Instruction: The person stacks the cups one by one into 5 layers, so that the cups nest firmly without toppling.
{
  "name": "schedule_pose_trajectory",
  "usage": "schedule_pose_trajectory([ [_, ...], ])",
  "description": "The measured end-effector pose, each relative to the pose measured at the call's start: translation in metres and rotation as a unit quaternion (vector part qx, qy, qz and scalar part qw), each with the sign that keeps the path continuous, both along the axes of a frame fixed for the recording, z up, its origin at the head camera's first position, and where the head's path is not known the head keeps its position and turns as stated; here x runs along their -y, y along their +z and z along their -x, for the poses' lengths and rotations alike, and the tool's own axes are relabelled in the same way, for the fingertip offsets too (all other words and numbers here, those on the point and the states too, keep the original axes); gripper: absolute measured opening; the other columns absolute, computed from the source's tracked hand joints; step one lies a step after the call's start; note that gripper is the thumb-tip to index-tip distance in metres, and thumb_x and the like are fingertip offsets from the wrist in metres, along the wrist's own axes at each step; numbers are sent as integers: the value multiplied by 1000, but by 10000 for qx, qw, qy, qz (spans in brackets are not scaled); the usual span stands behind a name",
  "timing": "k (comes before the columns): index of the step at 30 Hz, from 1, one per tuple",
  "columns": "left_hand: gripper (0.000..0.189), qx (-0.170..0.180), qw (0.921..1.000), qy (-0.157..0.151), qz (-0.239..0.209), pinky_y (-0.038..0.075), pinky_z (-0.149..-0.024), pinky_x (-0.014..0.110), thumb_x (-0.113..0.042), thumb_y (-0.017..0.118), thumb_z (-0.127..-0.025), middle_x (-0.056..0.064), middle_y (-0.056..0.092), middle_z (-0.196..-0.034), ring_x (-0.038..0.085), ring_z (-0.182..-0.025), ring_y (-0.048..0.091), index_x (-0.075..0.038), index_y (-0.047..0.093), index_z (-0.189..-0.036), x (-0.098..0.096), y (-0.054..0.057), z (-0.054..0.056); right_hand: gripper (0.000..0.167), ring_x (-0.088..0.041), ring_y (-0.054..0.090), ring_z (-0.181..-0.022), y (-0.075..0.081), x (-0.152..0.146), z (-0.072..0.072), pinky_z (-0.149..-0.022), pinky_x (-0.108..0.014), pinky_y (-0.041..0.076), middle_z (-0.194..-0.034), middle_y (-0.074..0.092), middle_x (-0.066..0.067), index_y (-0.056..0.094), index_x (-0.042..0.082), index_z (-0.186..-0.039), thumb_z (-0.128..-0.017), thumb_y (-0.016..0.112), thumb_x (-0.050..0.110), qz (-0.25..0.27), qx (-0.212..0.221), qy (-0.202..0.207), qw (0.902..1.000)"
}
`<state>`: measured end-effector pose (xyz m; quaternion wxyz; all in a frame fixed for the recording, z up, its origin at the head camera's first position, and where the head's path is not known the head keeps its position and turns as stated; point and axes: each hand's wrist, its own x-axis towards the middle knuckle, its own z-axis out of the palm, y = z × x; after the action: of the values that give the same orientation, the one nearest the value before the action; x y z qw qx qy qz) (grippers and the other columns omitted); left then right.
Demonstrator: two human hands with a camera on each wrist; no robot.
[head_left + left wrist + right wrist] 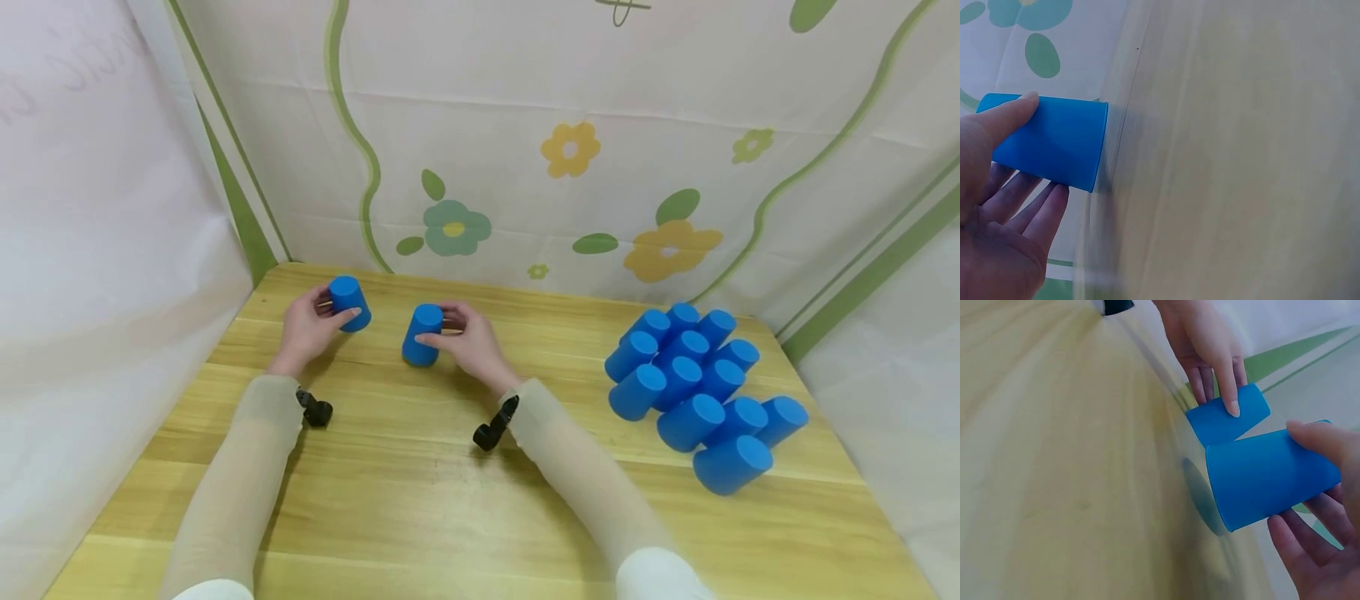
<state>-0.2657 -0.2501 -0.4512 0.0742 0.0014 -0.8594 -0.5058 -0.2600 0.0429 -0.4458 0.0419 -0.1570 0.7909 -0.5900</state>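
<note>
At the table's far left, my left hand [306,327] grips a plain blue cup [349,304], its narrow closed end up. Thumb and fingers lie on opposite sides of that cup [1054,140] in the left wrist view. To its right, my right hand [474,343] holds a second blue cup [421,343], also bottom up, between thumb and fingers. In the right wrist view a dark shadow lies beside the rim of this cup [1266,478]; whether it touches the table I cannot tell. A gap separates the two cups.
Several more upside-down blue cups [681,379] stand close together on the right of the wooden table [420,500]. A flower-printed white cloth [510,175] hangs behind the table's far edge. Each wrist wears a black camera mount [491,429].
</note>
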Motion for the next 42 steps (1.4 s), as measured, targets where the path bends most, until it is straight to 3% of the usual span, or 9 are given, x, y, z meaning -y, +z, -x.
schedule_pose_trajectory([
  [9, 76, -12, 10000, -7, -15, 43, -107, 53, -28, 76, -95, 31, 48, -144, 45, -129, 52, 7, 39, -151, 1, 1, 2, 55, -15, 66, -107, 5, 27, 23, -92, -32, 54, -117, 70, 4, 65, 14, -131, -82, 89, 25, 268, -63, -262, 9993],
  [17, 75, 1, 10000, 3, -41, 44, -106, 52, -26, 77, -94, 31, 49, -144, 44, -129, 52, 7, 40, -150, -1, -2, 2, 54, -16, 66, -108, -4, 47, 32, -92, -32, 55, -118, 70, 3, 66, 14, -131, -83, 88, 27, -93, -190, -496, 9985],
  [24, 75, -6, 10000, 26, 7, 44, -106, 53, -25, 76, -95, 32, 48, -144, 45, -129, 52, 7, 39, -151, 0, 0, 1, 59, -25, 64, -115, -6, 61, 32, -94, -35, 55, -131, 64, -7, 59, 12, -140, -88, 84, 23, -90, -50, -666, 9977],
  [30, 75, 39, 10000, -11, 24, 43, -107, 53, -26, 75, -96, 32, 47, -145, 45, -130, 51, 7, 37, -152, 0, 0, 1, 66, -32, 60, -124, -13, 67, 28, -94, -37, 55, -145, 55, -12, 52, 10, -146, -89, 83, 20, -90, 290, -327, 9990],
  [35, 76, 60, 10000, 11, 51, 43, -106, 53, -26, 75, -96, 32, 47, -146, 46, -130, 51, 7, 36, -153, -1, 0, 2, 66, -34, 58, -127, -17, 69, 28, -97, -38, 54, -148, 52, -15, 49, 6, -147, -91, 81, 18, -14, 257, -120, 9996],
  [42, 76, 82, 10000, -24, 19, 43, -107, 54, -22, 76, -95, 32, 47, -145, 47, -130, 51, 6, 36, -153, 1, 0, 1, 67, -29, 56, -130, -11, 64, 26, -98, -34, 52, -149, 52, -7, 51, 11, -148, -91, 81, 29, -164, 327, -164, 9992],
])
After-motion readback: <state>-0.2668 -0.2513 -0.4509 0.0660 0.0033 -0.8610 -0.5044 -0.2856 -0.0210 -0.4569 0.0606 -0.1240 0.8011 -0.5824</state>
